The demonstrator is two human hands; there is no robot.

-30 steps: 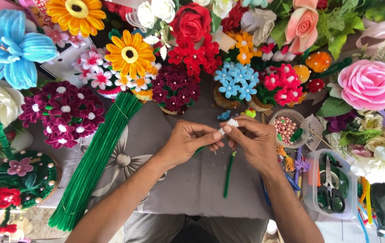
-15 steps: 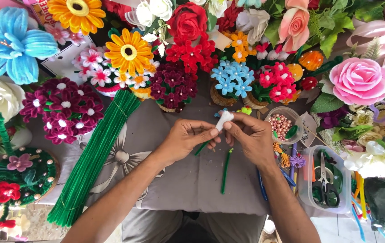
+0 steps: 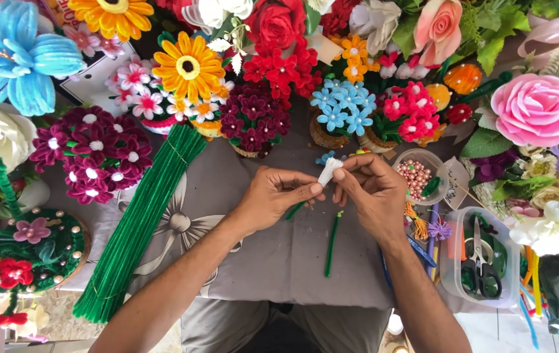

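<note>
Hands: left hand (image 3: 273, 196) and right hand (image 3: 371, 193) meet fingertip to fingertip, both pinching a small white pipe-cleaner bud (image 3: 327, 171), held up for close shaping.
Bud place: above the grey cloth (image 3: 260, 255), just left of the bead bowl (image 3: 417, 176).
Stem: green stem (image 3: 332, 243) lies under the bud.
Room: cloth bare beneath the wrists; green pipe-cleaner bundle (image 3: 139, 222) far left of the bowl, scissors tub (image 3: 482, 261) below-right of it.
Edges: flower arrangements (image 3: 260, 117) crowd the far side.

The right hand (image 3: 374, 196) hides most of the small white piece (image 3: 327, 171), whose make stays too small to tell.
</note>
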